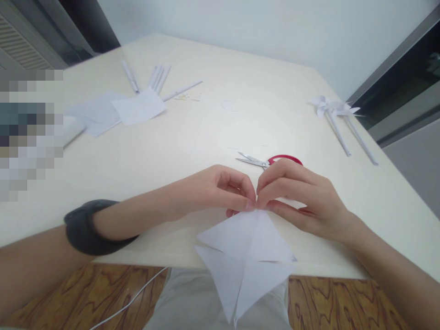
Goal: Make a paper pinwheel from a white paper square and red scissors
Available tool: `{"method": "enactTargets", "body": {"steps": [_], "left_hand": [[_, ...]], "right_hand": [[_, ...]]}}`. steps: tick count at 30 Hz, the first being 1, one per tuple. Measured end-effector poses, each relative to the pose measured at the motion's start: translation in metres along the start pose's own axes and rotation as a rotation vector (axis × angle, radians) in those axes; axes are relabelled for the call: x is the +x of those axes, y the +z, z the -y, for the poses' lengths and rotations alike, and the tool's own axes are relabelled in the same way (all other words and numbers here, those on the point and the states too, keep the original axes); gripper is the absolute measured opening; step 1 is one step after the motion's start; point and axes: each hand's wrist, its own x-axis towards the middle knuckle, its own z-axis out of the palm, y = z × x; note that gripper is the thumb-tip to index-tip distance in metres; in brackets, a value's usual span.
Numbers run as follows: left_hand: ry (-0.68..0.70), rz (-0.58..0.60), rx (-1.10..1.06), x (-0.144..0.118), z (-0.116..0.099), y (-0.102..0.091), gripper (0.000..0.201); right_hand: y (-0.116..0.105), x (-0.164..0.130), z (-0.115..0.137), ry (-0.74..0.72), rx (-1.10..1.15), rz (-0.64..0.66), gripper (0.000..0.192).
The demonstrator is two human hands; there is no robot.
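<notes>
Slit paper (244, 256), far corner at left hand (211, 190), right hand (311, 197)

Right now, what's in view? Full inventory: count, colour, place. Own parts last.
Slit paper: 1, white, at the hands, overhanging the near edge
Scissors: 1, red handles, silver blades, just beyond the hands
Pinwheels: 2, white, right side
Paper sheets: several, white, far left
Paper rolls: several, overlapping, white, by the sheets
Scraps: a few, pale, mid-table and near the rolls
Table: 1, off-white, under all of these
Cable: 1, white, below the near edge, left
Floor: 1, brown, bottom
Wall: 1, pale, top
Pixelated patch: 1, mixed colours, left edge, contents unreadable
Wristband: 1, black, left wrist
Left hand, right hand: 2, bare, fingertips at the paper's top corner
</notes>
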Motion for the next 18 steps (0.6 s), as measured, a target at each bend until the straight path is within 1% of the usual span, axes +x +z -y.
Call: {"method": "enactTargets", "body": {"steps": [4, 8, 10, 15, 18], "left_hand": [[0.034, 0.011, -0.028, 0.003, 0.008, -0.001, 0.004], [0.139, -0.040, -0.034, 0.006, 0.016, -0.001, 0.005], [0.209, -0.084, 0.011, 0.005, 0.017, 0.001, 0.005], [0.440, -0.225, 0.197, -0.001, 0.015, 0.007, 0.006], [0.518, -0.278, 0.272, -0.002, 0.014, 0.009, 0.007]], "right_hand": [[-0.001, 0.000, -0.001, -0.034, -0.058, 0.017, 0.019], [0.001, -0.001, -0.002, -0.071, -0.102, -0.042, 0.014], [0.003, -0.002, -0.002, -0.034, -0.099, -0.065, 0.012], [0.004, -0.001, 0.002, 0.061, -0.032, -0.149, 0.011], [0.005, 0.001, 0.005, 0.102, -0.016, -0.174, 0.011]]}}
